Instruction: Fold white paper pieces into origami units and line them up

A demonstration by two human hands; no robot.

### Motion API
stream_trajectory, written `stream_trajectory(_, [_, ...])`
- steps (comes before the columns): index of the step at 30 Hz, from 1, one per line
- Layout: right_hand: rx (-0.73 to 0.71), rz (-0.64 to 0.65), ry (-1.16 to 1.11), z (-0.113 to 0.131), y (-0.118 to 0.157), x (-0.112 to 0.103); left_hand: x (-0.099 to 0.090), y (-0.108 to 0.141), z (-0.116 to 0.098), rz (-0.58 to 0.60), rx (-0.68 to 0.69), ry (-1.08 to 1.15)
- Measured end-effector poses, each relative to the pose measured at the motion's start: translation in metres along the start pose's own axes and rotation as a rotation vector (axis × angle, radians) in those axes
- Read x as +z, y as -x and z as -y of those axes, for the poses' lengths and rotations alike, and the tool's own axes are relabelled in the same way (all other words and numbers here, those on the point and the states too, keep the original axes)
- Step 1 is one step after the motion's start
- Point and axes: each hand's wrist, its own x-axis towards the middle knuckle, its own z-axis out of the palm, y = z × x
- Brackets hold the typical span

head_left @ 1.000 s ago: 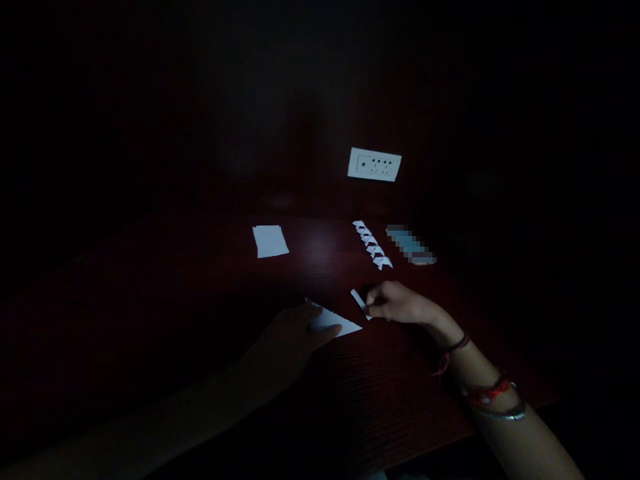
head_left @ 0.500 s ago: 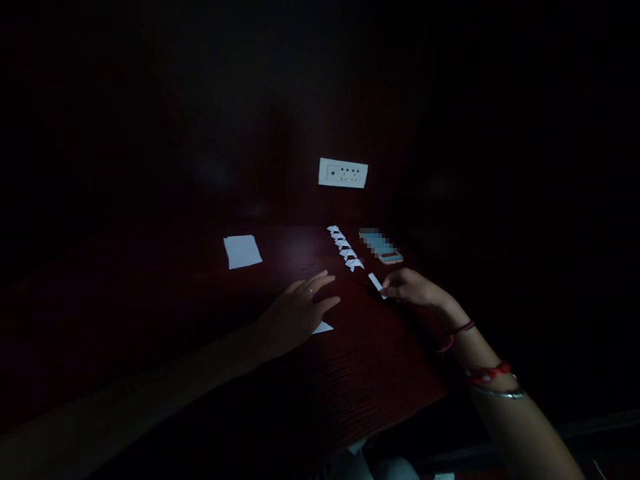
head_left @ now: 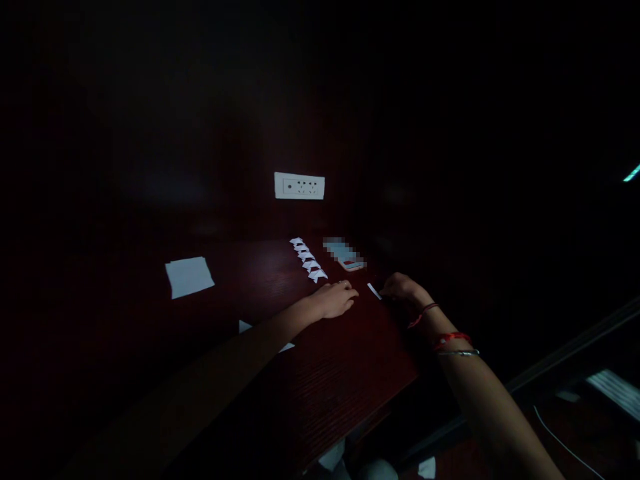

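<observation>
Right hand (head_left: 403,287) pinching the strip (head_left: 375,291)

The white strip slants above the dark table (head_left: 345,367), its near end at those fingertips. The left hand (head_left: 337,299) reaches toward it, palm down, just beside the folded pieces (head_left: 308,261); I can't tell if its fingertips meet. Its forearm crosses the triangle (head_left: 245,326). The phone (head_left: 344,253) lies beyond, the paper stack (head_left: 190,277) far left

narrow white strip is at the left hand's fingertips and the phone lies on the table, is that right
Wrong hand: the head view shows the narrow white strip at the fingertips of the right hand. The phone does lie on the table.
</observation>
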Motion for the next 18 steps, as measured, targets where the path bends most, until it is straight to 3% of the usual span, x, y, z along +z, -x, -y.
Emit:
stream_trajectory(3, [-0.074, -0.025, -0.011, 0.01, 0.0, -0.002, -0.01, 0.025, 0.016, -0.006, 0.013, 0.045])
stream_trajectory(5, [-0.184, 0.005, -0.052, 0.03, 0.003, 0.002, -0.022, 0.054, 0.027, -0.006, 0.018, 0.077])
stream_trajectory(10, [-0.531, 0.291, -0.156, 0.109, 0.017, 0.04, -0.049, 0.154, 0.045, 0.009, -0.032, 0.124])
stream_trajectory(14, [-0.77, 0.5, -0.145, 0.164, 0.024, 0.079, -0.053, 0.227, 0.04, -0.038, -0.134, 0.157])
stream_trajectory(16, [-0.884, 0.532, -0.115, 0.182, 0.026, 0.096, -0.051, 0.248, 0.032, -0.042, -0.163, 0.099])
stream_trajectory(18, [-1.011, 0.517, -0.071, 0.193, 0.027, 0.107, -0.048, 0.258, 0.025, -0.117, -0.219, 0.029])
